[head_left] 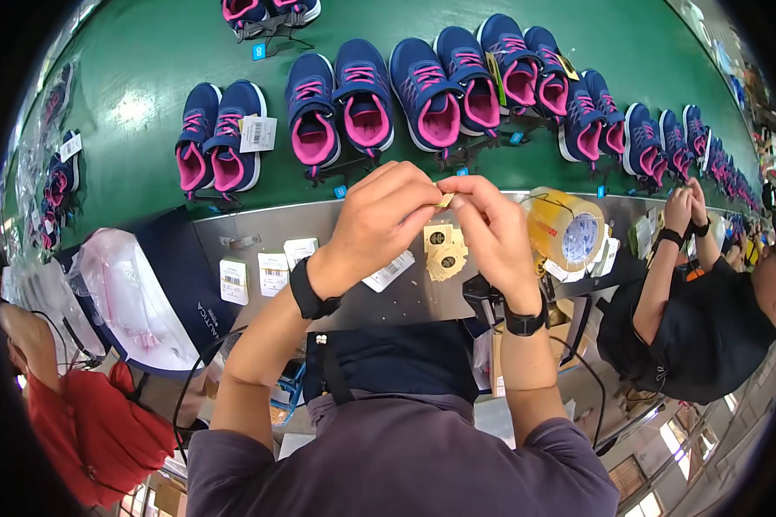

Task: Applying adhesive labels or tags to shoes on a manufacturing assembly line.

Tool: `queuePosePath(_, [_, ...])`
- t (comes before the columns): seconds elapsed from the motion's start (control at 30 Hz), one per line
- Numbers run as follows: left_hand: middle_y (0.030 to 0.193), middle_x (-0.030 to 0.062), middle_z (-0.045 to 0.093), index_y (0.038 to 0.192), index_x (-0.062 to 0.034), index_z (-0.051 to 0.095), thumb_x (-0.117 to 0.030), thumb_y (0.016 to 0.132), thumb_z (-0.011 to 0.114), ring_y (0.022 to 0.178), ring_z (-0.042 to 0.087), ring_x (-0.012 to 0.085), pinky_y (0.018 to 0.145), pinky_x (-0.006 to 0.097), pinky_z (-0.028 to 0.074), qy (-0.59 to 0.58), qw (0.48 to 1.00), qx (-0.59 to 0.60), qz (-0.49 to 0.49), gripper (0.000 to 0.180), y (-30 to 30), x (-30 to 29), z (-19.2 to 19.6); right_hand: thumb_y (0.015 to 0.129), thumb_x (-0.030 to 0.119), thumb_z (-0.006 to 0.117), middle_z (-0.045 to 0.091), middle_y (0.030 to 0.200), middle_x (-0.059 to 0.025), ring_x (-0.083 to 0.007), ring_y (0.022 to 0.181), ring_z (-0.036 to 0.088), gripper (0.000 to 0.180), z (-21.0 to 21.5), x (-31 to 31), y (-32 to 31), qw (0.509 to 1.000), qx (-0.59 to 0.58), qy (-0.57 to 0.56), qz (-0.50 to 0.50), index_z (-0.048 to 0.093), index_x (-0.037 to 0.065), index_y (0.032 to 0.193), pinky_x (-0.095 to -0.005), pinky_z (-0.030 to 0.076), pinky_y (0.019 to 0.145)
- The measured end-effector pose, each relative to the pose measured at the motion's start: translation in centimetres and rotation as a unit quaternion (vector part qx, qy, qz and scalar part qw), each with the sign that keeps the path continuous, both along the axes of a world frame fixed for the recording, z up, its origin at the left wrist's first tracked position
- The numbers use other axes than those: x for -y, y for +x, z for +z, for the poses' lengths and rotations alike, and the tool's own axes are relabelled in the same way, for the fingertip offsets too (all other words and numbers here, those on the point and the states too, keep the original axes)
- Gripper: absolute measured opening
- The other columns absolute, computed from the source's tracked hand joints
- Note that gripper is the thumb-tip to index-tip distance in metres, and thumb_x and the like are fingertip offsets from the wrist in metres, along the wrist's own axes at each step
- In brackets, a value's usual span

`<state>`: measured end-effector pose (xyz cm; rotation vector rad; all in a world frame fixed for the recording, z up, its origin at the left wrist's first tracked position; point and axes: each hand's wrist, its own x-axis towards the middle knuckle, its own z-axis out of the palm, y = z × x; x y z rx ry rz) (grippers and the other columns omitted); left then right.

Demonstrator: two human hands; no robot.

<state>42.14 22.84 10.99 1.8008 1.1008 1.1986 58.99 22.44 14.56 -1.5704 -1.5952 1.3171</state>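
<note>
both forearms raised; left hand (379, 220) and right hand (487, 228) pinching small tan tag (446, 200) together

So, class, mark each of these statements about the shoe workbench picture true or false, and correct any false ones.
1. Both hands pinch one small yellowish tag together. True: the left hand and right hand meet on the small tag.
2. The shoes on the green belt are red and white. False: the shoes are navy with pink linings.
3. A roll of tape sits to the right of the hands. True: the tape roll stands on the grey counter.
4. The person's wrists are bare. False: each wrist carries a black band.
5. White barcode labels lie on the counter. True: the labels lie left of the hands.
</note>
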Motion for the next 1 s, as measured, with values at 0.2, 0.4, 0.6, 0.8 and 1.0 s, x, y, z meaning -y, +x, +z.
queuePosePath(0.2, [0.085, 0.0052, 0.056, 0.070, -0.0071, 0.054, -0.008, 0.064, 0.063, 0.082, 0.056, 0.0222, 0.070, 0.036, 0.046, 0.269, 0.936, -0.227, -0.017, 0.011, -1.1, -1.4, -0.6, 0.088, 0.009, 0.059, 0.061, 0.083, -0.0052, -0.0126, 0.070, 0.058, 0.010, -1.5, -1.4, -0.8, 0.999, -0.022, -0.018, 0.014, 0.061, 0.004, 0.096, -0.0256, 0.045, 0.059])
queuePosePath(0.4, [0.086, 0.0089, 0.057, 0.081, -0.0049, 0.059, -0.017, 0.076, 0.064, 0.080, 0.058, 0.0268, 0.069, 0.038, 0.046, 0.081, 0.979, -0.184, -0.040, 0.014, -2.7, -5.2, -0.9, 0.086, 0.008, 0.059, 0.063, 0.087, -0.0075, -0.0239, 0.068, 0.062, 0.007, -3.9, -6.8, -2.4, 0.969, 0.031, 0.241, -0.036, 0.063, 0.007, 0.092, -0.0318, 0.047, 0.056])
queuePosePath(0.6, [0.082, 0.0136, 0.062, 0.087, 0.0019, 0.065, -0.014, 0.077, 0.065, 0.073, 0.059, 0.0283, 0.068, 0.035, 0.048, -0.048, 0.957, -0.285, 0.012, 0.018, -7.6, -13.5, -6.9, 0.089, 0.018, 0.054, 0.060, 0.075, -0.0027, -0.0228, 0.062, 0.063, 0.008, -3.2, -15.4, -2.6, 0.836, 0.294, 0.464, -0.018, 0.059, 0.017, 0.095, -0.0343, 0.046, 0.045])
queuePosePath(0.8, [0.064, 0.0078, 0.063, 0.085, 0.0038, 0.068, 0.001, 0.070, 0.062, 0.054, 0.057, 0.0135, 0.048, 0.027, 0.046, -0.318, 0.910, -0.228, -0.137, 0.017, -8.0, -16.2, -5.6, 0.080, 0.011, 0.053, 0.058, 0.073, -0.0020, -0.0226, 0.058, 0.063, 0.012, -7.5, -14.5, -5.3, 0.788, 0.379, 0.436, 0.212, 0.054, 0.016, 0.090, -0.0327, 0.047, 0.044])
queuePosePath(1.0, [0.068, 0.0094, 0.064, 0.082, 0.0022, 0.066, -0.004, 0.071, 0.065, 0.056, 0.058, 0.0165, 0.053, 0.029, 0.045, -0.240, 0.943, -0.217, -0.075, 0.013, -8.4, -14.6, -5.6, 0.081, 0.015, 0.054, 0.061, 0.063, -0.0050, -0.0230, 0.055, 0.063, 0.005, -7.7, -13.9, -7.8, 0.796, 0.396, 0.400, 0.222, 0.057, 0.014, 0.086, -0.0331, 0.046, 0.042])
